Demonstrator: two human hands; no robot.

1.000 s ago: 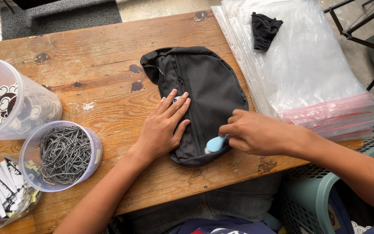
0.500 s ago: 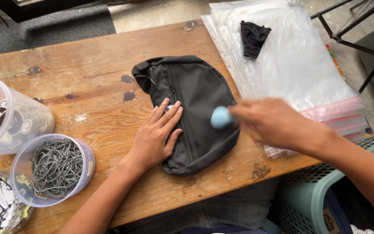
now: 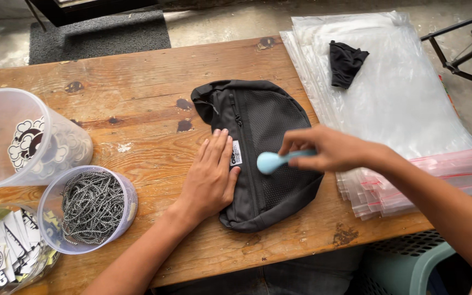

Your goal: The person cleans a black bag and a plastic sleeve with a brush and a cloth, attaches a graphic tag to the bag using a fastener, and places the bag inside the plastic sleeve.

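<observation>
— So, where is the pouch sitting?

— The dark grey pouch [image 3: 263, 153] lies flat on the wooden table [image 3: 137, 82], near the front edge, its mesh panel facing up and a small white label just beside the zip.

— And the hands?

— The left hand [image 3: 211, 175] lies palm down on the pouch's left side, fingers straight and spread a little, closed on nothing. The right hand [image 3: 329, 148] is over the mesh panel, fingers pinched around the handle of a light blue tool [image 3: 279, 159]; its rounded head points left and sits above the fabric. Whether the head touches the mesh, I cannot tell.

— What lies to the right?

— A stack of clear zip bags [image 3: 400, 109] with red-striped seals, touching the pouch's right edge. A small black cloth piece [image 3: 346, 63] rests on top of the stack, well apart from both hands.

— And on the left?

— Three clear tubs. One holds coiled ball chains [image 3: 91, 207], near the left forearm. A taller tub [image 3: 23, 139] behind it holds round printed stickers, and a third tub [image 3: 6, 251] at the corner holds black and white tags. A teal plastic basket [image 3: 411, 265] shows below the table edge on the right.
</observation>
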